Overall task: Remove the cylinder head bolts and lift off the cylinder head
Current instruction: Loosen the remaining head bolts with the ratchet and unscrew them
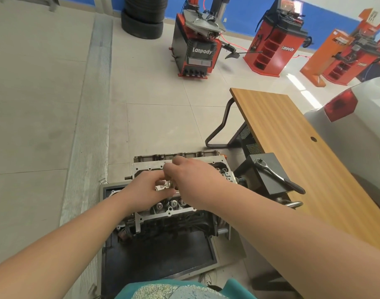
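Observation:
The grey metal cylinder head [150, 168] sits on the engine block [176, 221] on a stand, low in the middle of the view. Both hands are over its top. My left hand [145, 190] hovers above the valve area with curled fingers. My right hand [195, 180] reaches in from the right, and its fingers pinch a thin metal piece, seemingly a bolt [171, 184], that stands up between the two hands. Whether the left fingers touch that piece I cannot tell. Most of the head's middle is hidden under the hands.
A ratchet wrench [277, 175] lies on a black box [265, 171] right of the engine. A wooden table [292, 147] runs along the right, with a white car [357, 117] behind it. A black tray [154, 255] lies under the engine. Red tyre machines [195, 46] and stacked tyres [145, 16] stand far back.

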`<act>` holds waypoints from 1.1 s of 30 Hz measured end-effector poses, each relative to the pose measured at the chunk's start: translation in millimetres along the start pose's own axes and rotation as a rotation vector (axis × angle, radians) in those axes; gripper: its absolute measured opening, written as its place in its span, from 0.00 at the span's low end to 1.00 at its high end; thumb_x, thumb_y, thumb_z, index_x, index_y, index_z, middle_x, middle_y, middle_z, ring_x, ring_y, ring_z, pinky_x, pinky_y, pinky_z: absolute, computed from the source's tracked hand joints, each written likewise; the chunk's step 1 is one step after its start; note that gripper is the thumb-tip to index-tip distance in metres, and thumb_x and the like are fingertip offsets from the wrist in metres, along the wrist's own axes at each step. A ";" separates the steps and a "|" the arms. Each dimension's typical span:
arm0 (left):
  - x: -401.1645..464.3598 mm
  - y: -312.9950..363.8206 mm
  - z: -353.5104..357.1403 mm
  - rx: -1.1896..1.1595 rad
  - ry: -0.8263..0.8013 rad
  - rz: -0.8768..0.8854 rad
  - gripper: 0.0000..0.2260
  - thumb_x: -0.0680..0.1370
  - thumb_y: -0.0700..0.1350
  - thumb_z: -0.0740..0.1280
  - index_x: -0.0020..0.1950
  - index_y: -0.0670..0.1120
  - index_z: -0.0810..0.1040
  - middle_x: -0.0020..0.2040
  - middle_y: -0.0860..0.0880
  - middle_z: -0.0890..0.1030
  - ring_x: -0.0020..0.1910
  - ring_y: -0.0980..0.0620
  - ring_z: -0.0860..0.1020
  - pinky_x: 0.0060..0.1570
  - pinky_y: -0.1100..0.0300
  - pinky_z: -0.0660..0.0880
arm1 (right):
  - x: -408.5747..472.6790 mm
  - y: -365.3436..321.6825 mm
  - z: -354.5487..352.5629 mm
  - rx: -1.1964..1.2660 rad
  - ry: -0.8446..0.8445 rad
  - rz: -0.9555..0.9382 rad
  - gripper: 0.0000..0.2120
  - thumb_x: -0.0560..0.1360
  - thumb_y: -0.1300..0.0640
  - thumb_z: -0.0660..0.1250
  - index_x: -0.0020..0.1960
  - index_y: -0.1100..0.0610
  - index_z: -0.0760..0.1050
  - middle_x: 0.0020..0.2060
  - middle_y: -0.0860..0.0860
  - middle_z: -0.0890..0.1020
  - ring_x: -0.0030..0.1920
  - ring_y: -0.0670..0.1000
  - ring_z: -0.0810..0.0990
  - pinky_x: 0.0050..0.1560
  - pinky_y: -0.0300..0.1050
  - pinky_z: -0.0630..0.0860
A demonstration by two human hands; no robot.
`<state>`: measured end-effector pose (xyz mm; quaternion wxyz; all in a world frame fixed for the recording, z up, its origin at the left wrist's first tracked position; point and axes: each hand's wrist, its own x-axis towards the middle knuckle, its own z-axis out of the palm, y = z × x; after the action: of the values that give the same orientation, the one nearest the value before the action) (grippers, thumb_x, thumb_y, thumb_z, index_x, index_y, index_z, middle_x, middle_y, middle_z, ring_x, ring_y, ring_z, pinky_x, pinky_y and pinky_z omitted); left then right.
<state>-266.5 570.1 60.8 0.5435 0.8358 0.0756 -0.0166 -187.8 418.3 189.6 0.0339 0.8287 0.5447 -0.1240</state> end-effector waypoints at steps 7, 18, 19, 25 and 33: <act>2.9 1.3 2.3 0.001 0.109 0.020 0.09 0.67 0.52 0.78 0.42 0.57 0.81 0.41 0.59 0.83 0.40 0.60 0.80 0.43 0.65 0.76 | 3.7 5.1 2.9 -0.024 0.040 0.140 0.14 0.82 0.40 0.62 0.50 0.51 0.70 0.36 0.47 0.74 0.38 0.54 0.76 0.31 0.45 0.64; 4.8 2.2 10.4 -0.005 0.116 0.021 0.16 0.65 0.63 0.74 0.49 0.59 0.83 0.47 0.60 0.85 0.48 0.59 0.83 0.51 0.59 0.80 | 3.9 9.9 5.1 -0.014 0.046 0.153 0.14 0.83 0.41 0.61 0.51 0.52 0.71 0.37 0.48 0.75 0.39 0.55 0.77 0.33 0.47 0.69; 5.6 2.1 10.7 -0.008 0.090 0.047 0.16 0.68 0.62 0.75 0.52 0.59 0.83 0.50 0.61 0.85 0.52 0.59 0.83 0.55 0.61 0.79 | 4.5 11.0 5.2 -0.016 0.022 0.149 0.09 0.83 0.46 0.62 0.52 0.52 0.71 0.38 0.48 0.75 0.40 0.55 0.78 0.33 0.47 0.69; 4.8 1.7 6.4 0.025 -0.041 0.026 0.06 0.76 0.53 0.72 0.41 0.65 0.82 0.37 0.62 0.83 0.35 0.63 0.78 0.40 0.62 0.73 | -4.1 14.2 -7.3 0.090 -0.027 -0.013 0.11 0.77 0.54 0.68 0.59 0.45 0.77 0.56 0.45 0.76 0.50 0.52 0.78 0.40 0.47 0.73; 8.1 9.7 -2.7 0.033 -0.062 0.134 0.10 0.75 0.50 0.73 0.48 0.67 0.80 0.48 0.63 0.83 0.50 0.61 0.81 0.47 0.69 0.75 | -1.1 11.2 2.7 -0.014 -0.035 0.034 0.12 0.79 0.59 0.66 0.61 0.49 0.76 0.50 0.49 0.77 0.48 0.54 0.78 0.37 0.47 0.70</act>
<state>-257.2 569.5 69.8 0.5318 0.8469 0.0024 -0.0076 -178.5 412.3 186.4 0.0514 0.8352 0.5309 -0.1340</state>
